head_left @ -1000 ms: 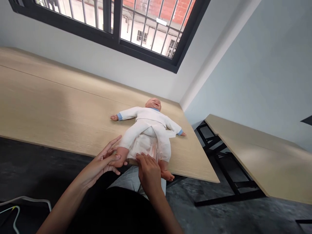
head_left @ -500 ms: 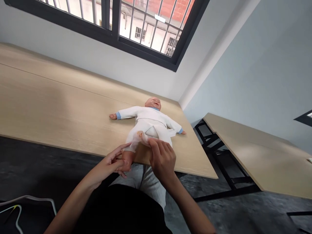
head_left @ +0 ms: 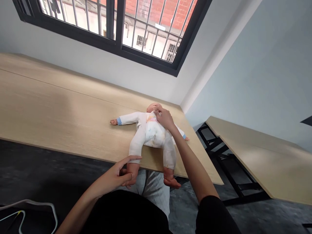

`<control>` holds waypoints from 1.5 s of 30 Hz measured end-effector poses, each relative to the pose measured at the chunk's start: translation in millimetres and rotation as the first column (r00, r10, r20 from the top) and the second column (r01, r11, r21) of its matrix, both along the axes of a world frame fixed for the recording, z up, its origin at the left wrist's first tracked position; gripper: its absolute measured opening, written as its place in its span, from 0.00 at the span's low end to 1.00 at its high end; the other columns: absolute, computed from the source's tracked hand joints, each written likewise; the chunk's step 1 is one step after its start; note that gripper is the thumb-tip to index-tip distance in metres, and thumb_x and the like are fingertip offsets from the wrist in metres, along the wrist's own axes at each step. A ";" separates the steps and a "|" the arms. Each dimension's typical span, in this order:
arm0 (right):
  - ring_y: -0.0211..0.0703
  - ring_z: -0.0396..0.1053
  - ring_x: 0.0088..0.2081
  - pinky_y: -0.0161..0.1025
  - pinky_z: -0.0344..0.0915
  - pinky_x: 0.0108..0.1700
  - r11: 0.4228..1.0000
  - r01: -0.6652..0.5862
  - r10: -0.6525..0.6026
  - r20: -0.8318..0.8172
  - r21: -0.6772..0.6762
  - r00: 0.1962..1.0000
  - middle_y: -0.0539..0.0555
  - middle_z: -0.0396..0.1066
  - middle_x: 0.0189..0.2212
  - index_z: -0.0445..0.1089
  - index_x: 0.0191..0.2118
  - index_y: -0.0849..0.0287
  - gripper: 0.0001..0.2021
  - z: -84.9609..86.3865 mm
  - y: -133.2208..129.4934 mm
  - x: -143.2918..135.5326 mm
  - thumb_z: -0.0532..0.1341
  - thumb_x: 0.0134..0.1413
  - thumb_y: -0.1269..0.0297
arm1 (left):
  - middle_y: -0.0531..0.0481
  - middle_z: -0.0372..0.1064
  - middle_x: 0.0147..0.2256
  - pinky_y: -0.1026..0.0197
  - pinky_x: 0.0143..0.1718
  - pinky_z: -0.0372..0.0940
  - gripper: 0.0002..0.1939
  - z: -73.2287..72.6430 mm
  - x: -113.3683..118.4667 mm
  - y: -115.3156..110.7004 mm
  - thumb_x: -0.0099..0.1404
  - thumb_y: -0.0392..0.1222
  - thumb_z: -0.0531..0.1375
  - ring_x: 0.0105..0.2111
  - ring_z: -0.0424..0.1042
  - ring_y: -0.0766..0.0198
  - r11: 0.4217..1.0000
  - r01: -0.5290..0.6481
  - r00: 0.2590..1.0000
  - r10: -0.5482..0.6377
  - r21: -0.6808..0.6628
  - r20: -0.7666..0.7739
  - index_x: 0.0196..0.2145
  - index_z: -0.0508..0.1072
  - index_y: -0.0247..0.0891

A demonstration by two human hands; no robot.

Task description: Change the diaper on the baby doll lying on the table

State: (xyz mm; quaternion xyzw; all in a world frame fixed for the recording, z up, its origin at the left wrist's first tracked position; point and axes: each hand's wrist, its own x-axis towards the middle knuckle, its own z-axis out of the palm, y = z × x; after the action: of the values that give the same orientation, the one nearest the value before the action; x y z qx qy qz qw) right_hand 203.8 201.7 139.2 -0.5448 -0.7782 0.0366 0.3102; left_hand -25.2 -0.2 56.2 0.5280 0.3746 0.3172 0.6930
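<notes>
My table [head_left: 60, 107] stretches from nine o'clock round to four. At centre, the doll [head_left: 137, 139] lies face up on it, head towards twelve, feet past the edge towards six. At seven, my left hand [head_left: 113, 175] wraps loosely round its lower leg [head_left: 133, 167], forefinger stretched out. The diaper [head_left: 154, 133] covers the doll's front; towards twelve, my right hand [head_left: 165, 118] curls at its upper edge, whether pinching I can't tell.

Pale wood-toned table [head_left: 73, 120]; doll [head_left: 154, 135] on back near right end, feet [head_left: 172, 182] overhanging front edge.
</notes>
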 end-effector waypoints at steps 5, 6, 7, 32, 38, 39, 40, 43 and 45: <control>0.45 0.69 0.36 0.39 0.61 0.42 0.984 -0.047 0.026 -0.125 -0.170 0.992 0.53 0.76 0.34 0.75 0.35 0.59 0.08 -38.9 21.5 15.8 0.58 0.59 0.65 | 0.57 0.64 0.24 0.65 0.29 0.59 0.33 8.7 -0.2 -5.5 0.61 0.44 0.62 0.25 0.62 0.66 0.996 0.014 0.989 0.000 0.091 -0.147 0.63 0.64 0.42; 0.44 0.69 0.36 0.39 0.61 0.43 0.984 -0.040 0.014 -0.153 -0.174 0.988 0.53 0.76 0.34 0.75 0.35 0.58 0.09 -43.8 21.4 16.7 0.59 0.59 0.63 | 0.57 0.65 0.25 0.64 0.30 0.60 0.32 10.3 0.8 -6.5 0.62 0.45 0.62 0.25 0.63 0.65 0.993 0.006 0.987 0.013 0.118 -0.162 0.63 0.65 0.43; 0.44 0.69 0.37 0.39 0.61 0.43 0.985 -0.034 0.004 -0.178 -0.171 0.984 0.53 0.76 0.34 0.75 0.34 0.58 0.09 -47.5 20.5 17.2 0.59 0.59 0.62 | 0.56 0.67 0.26 0.64 0.31 0.61 0.30 11.4 2.1 -7.4 0.62 0.46 0.62 0.26 0.65 0.64 0.988 -0.008 0.984 0.034 0.152 -0.173 0.62 0.66 0.44; 0.44 0.69 0.39 0.39 0.64 0.45 1.000 0.005 0.013 -0.565 0.031 0.825 0.57 0.74 0.38 0.68 0.35 0.59 0.20 -72.7 12.6 47.2 0.53 0.59 0.45 | 0.43 0.67 0.59 0.36 0.64 0.43 0.24 40.6 96.8 111.5 0.65 0.49 0.62 0.60 0.63 0.42 0.054 0.548 0.820 0.160 0.835 -0.549 0.57 0.72 0.42; 0.45 0.69 0.36 0.40 0.65 0.42 0.982 0.175 -0.182 -0.545 -0.066 0.819 0.58 0.74 0.37 0.70 0.35 0.60 0.22 -79.5 -23.2 110.4 0.57 0.54 0.42 | 0.46 0.60 0.64 0.34 0.66 0.38 0.40 27.7 103.1 157.9 0.55 0.45 0.70 0.66 0.55 0.47 0.038 0.729 0.642 0.309 0.684 -0.702 0.63 0.63 0.54; 0.45 0.68 0.36 0.40 0.65 0.42 0.984 0.118 -0.169 -0.510 -0.131 0.843 0.57 0.74 0.36 0.71 0.36 0.60 0.22 -80.5 -31.1 117.3 0.59 0.53 0.42 | 0.47 0.60 0.64 0.35 0.67 0.38 0.40 28.2 101.9 159.9 0.55 0.47 0.70 0.66 0.54 0.48 0.045 0.737 0.628 0.324 0.674 -0.708 0.63 0.63 0.55; 0.45 0.68 0.36 0.41 0.65 0.42 0.978 0.048 -0.140 -0.469 -0.202 0.872 0.57 0.75 0.36 0.72 0.36 0.60 0.22 -80.9 -38.5 122.6 0.61 0.52 0.43 | 0.47 0.61 0.64 0.36 0.67 0.39 0.39 28.7 100.6 160.9 0.56 0.50 0.70 0.66 0.54 0.48 0.047 0.737 0.625 0.332 0.674 -0.707 0.63 0.63 0.55; 0.44 0.68 0.35 0.39 0.64 0.38 0.913 -0.097 -0.059 -0.364 -0.397 0.929 0.55 0.75 0.35 0.75 0.37 0.61 0.21 -78.6 -55.6 130.7 0.66 0.48 0.46 | 0.48 0.61 0.63 0.38 0.67 0.39 0.34 27.8 96.4 161.5 0.59 0.52 0.67 0.66 0.55 0.48 0.047 0.706 0.652 0.348 0.707 -0.674 0.62 0.64 0.52; 0.41 0.66 0.31 0.37 0.62 0.34 0.871 -0.118 -0.070 -0.358 -0.477 0.931 0.53 0.73 0.31 0.76 0.38 0.61 0.20 -75.5 -61.0 132.9 0.70 0.44 0.50 | 0.48 0.61 0.64 0.38 0.67 0.39 0.32 25.6 94.0 161.6 0.61 0.50 0.66 0.66 0.55 0.48 0.046 0.683 0.671 0.354 0.729 -0.652 0.62 0.64 0.50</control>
State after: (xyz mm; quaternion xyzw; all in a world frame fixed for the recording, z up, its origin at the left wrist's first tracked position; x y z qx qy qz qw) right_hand 336.7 140.7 63.7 -0.5792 -0.6789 0.3373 0.2998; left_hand 68.8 161.4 81.7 0.9652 0.2094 0.1532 -0.0330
